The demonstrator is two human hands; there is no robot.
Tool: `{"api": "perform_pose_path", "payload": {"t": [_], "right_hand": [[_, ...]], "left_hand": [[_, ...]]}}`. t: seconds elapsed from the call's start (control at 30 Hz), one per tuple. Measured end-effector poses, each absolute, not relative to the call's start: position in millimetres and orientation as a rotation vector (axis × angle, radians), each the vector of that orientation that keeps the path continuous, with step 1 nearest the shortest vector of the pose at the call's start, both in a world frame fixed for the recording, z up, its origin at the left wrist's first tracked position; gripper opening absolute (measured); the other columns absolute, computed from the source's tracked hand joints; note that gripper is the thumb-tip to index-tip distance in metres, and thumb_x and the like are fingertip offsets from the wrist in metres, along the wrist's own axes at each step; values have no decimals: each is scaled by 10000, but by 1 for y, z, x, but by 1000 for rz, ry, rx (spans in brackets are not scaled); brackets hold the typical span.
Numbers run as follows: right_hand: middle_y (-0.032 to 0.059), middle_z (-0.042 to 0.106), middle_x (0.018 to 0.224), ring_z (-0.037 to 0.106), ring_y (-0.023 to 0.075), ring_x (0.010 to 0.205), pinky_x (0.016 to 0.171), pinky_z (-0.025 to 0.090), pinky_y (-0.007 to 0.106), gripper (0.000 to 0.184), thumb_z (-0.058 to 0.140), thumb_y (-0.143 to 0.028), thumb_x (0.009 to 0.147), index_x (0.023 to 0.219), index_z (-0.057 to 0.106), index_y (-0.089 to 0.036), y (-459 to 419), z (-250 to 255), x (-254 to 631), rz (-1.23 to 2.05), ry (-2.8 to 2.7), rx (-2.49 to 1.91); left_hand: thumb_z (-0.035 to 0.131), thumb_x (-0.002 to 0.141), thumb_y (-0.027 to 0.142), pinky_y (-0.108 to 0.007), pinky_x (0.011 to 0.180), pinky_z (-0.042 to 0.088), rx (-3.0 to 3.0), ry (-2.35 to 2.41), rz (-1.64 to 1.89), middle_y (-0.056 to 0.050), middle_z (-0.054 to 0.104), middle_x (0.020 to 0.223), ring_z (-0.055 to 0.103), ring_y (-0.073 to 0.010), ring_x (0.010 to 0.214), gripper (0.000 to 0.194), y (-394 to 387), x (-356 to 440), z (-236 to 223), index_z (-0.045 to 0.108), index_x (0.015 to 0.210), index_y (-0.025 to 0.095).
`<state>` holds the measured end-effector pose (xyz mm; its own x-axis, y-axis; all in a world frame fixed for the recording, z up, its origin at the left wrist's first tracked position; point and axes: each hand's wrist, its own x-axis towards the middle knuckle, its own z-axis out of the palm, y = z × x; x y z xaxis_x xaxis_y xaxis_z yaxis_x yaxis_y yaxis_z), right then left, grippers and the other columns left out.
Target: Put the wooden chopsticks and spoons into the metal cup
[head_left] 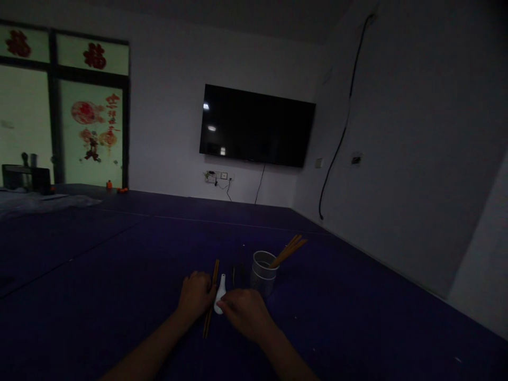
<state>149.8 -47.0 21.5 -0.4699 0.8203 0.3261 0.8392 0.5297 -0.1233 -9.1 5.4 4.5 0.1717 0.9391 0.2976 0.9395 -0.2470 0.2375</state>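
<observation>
On the dark purple surface lies a pair of wooden chopsticks (207,324), roughly pointing away from me. My left hand (196,294) is closed at their middle, its thumb crossing over them. Just right of the chopsticks is a white soup spoon (222,286), its handle toward the far side. The fingertips of my right hand (246,313) are pinched at the right edge of the spoon's bowl. Beyond that hand stands a grey metal cup (263,272) with several wooden sticks (290,250) leaning out to the right. Small dark items (233,275) beside the cup are too dim to name.
The purple tabletop (119,264) reaches back to a wall with a black television (257,127). Clear plastic sheeting (43,203) and a dark box (26,177) are at far left. Small orange objects (122,190) sit near the glass door. A black cable (342,137) hangs down the right wall.
</observation>
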Motion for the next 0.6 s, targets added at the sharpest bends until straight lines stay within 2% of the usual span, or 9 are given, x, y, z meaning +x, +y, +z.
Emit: {"api": "perform_pose_path", "payload": {"t": [0.2, 0.4, 0.6], "right_hand": [[29, 714, 839, 654, 162, 798, 652, 372, 221, 308, 414, -369, 925, 820, 659, -215, -47, 20, 150, -96, -2424, -1350], [22, 715, 847, 655, 161, 798, 646, 370, 222, 300, 414, -354, 926, 815, 660, -221, -47, 23, 150, -91, -2417, -1379], [30, 712, 852, 647, 153, 804, 654, 370, 212, 306, 406, -345, 928, 824, 663, -214, -48, 23, 150, -85, -2434, -1369]], "left_hand": [[416, 849, 236, -287, 751, 366, -2545, -1803, -664, -55, 666, 948, 570, -192, 924, 192, 9, -9, 3, 599, 899, 200], [424, 824, 123, -264, 785, 370, -2621, -1783, -628, -33, 668, 1005, 572, -167, 944, 253, 10, -8, 3, 629, 933, 226], [383, 850, 145, -284, 789, 371, -2608, -1765, -581, -41, 671, 1015, 577, -176, 955, 287, 7, -9, 4, 650, 913, 227]]}}
